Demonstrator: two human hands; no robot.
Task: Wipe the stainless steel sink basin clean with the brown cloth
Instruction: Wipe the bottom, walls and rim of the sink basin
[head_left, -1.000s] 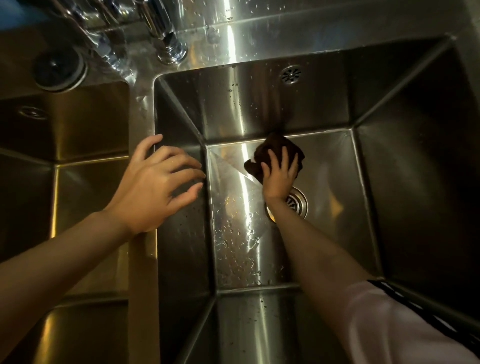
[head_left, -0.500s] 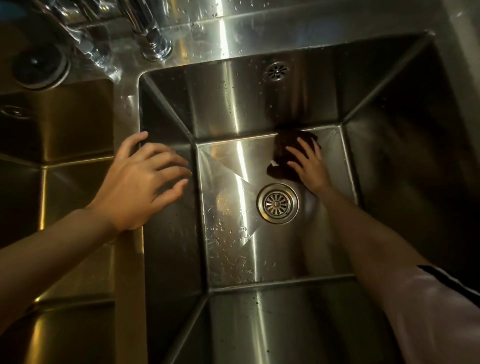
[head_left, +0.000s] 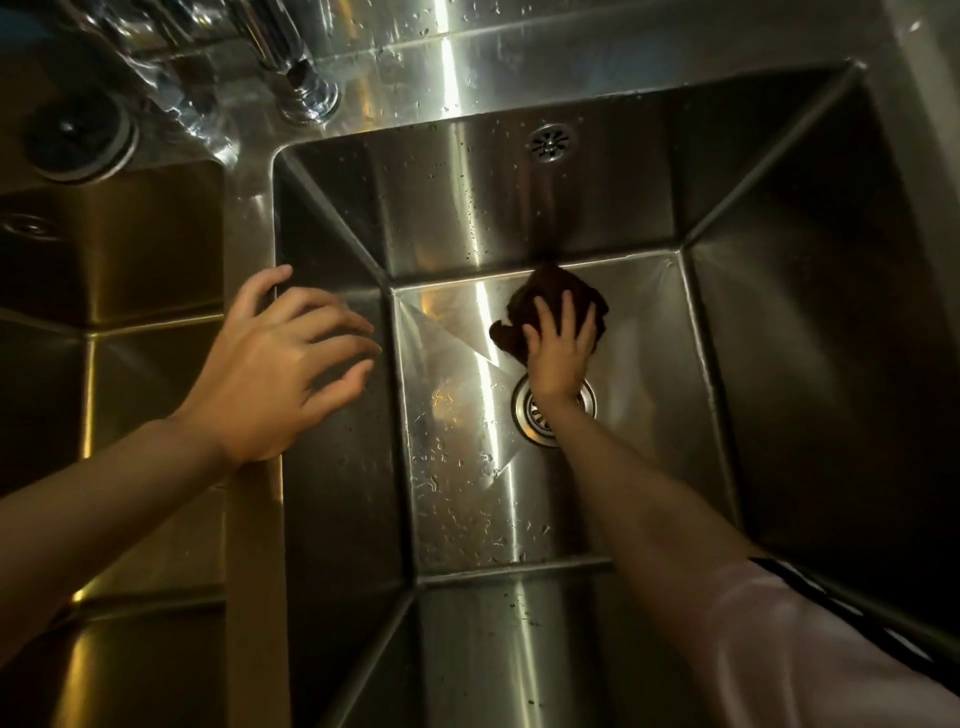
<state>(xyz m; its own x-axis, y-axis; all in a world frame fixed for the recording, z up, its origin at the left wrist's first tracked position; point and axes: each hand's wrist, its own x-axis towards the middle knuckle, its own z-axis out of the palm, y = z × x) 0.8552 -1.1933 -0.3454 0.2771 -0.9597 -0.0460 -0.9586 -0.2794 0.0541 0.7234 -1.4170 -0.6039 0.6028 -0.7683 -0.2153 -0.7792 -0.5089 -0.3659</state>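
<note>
The stainless steel sink basin (head_left: 467, 509) fills the middle of the view, its floor wet with droplets. A dark brown cloth (head_left: 545, 296) lies bunched on the basin floor against the back wall. My right hand (head_left: 561, 348) presses flat on the cloth with straight, spread fingers, and its wrist covers part of the round drain (head_left: 530, 415). My left hand (head_left: 280, 369) rests on the divider (head_left: 254, 545) between the two basins, fingers loosely spread over the left wall, holding nothing.
A second basin (head_left: 119, 415) lies to the left. Chrome tap bases (head_left: 306, 98) stand on the wet back ledge, beside a round black fitting (head_left: 78, 135). An overflow grille (head_left: 551, 143) sits high on the back wall.
My right hand slid the cloth leftward along the back edge of the basin floor, from the right of the drain to just behind it. The left hand stayed on the divider.
</note>
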